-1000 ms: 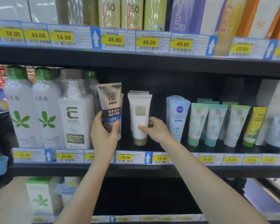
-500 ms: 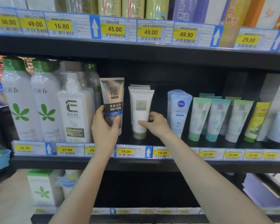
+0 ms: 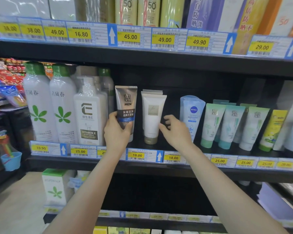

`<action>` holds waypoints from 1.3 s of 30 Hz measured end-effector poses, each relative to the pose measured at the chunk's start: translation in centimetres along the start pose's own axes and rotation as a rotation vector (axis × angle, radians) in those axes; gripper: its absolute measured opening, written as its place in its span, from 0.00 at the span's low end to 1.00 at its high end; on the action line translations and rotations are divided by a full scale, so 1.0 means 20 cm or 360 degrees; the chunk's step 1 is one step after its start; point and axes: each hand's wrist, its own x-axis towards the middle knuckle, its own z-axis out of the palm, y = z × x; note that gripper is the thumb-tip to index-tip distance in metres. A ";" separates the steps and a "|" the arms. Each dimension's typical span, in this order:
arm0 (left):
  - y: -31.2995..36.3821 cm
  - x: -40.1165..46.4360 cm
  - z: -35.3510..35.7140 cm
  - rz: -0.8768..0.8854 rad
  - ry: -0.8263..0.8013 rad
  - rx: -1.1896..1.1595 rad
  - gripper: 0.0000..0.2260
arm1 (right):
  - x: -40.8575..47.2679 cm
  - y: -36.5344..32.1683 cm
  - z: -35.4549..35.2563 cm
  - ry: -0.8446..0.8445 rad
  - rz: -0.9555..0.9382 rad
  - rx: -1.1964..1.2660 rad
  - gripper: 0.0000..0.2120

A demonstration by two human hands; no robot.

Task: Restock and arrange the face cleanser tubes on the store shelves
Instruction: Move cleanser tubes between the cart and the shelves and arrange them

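Since the earlier frame, my right hand (image 3: 175, 132) has come off the white tube (image 3: 152, 115): its fingers (image 3: 169, 118) are now spread and loosely curved, holding nothing. The fingertip nearest the tube sits just beside its right edge; I cannot tell whether it touches. The white tube stands cap-down on the middle shelf (image 3: 159, 168), with matching tubes behind it. My left hand (image 3: 116, 132) grips the brown MEN tube (image 3: 126, 108) at its lower half, thumb on the right front, the other fingers wrapped round the left edge. This tube is upright, just left of the white tube and right of the Vitamin E bottle (image 3: 89, 115). The Nivea tube (image 3: 192, 112) stands right of my right hand.
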 end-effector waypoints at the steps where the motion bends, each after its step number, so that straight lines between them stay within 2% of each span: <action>1: 0.00 0.00 0.00 -0.0004 -0.0020 0.0032 0.22 | -0.05 0.01 -0.03 0.0042 -0.0135 -0.0226 0.19; 3: 0.01 0.01 0.01 -0.0022 -0.0066 0.0133 0.22 | -0.16 0.03 -0.06 0.0048 -0.0335 -0.0552 0.18; 5: 0.02 0.02 0.01 -0.0064 -0.0118 0.0264 0.23 | -0.22 0.07 -0.08 -0.0032 -0.0344 -0.0670 0.18; 11: 0.02 0.08 0.01 -0.0168 -0.0294 0.0372 0.22 | -0.25 0.14 -0.05 -0.0143 -0.0144 -0.0635 0.18; 17: -0.02 0.14 0.02 -0.0260 -0.0499 0.0321 0.19 | -0.25 0.18 0.00 -0.0074 -0.0158 -0.0746 0.18; 20: -0.02 0.14 0.02 -0.0318 -0.0604 0.0297 0.21 | -0.25 0.18 0.01 -0.0044 -0.0172 -0.0769 0.18; 23: -0.03 0.14 0.03 -0.0355 -0.0703 0.0312 0.28 | -0.26 0.18 0.00 -0.0032 -0.0176 -0.0753 0.17; 27: -0.04 0.15 0.05 -0.0375 -0.0660 0.0447 0.34 | -0.26 0.17 0.00 -0.0027 -0.0174 -0.0743 0.17; 33: -0.03 0.15 0.04 -0.0304 -0.0601 0.0525 0.27 | -0.26 0.17 0.00 -0.0007 -0.0178 -0.0756 0.17; 39: -0.03 0.14 0.04 -0.0278 -0.0628 0.0568 0.25 | -0.27 0.16 -0.01 -0.0021 -0.0180 -0.0738 0.16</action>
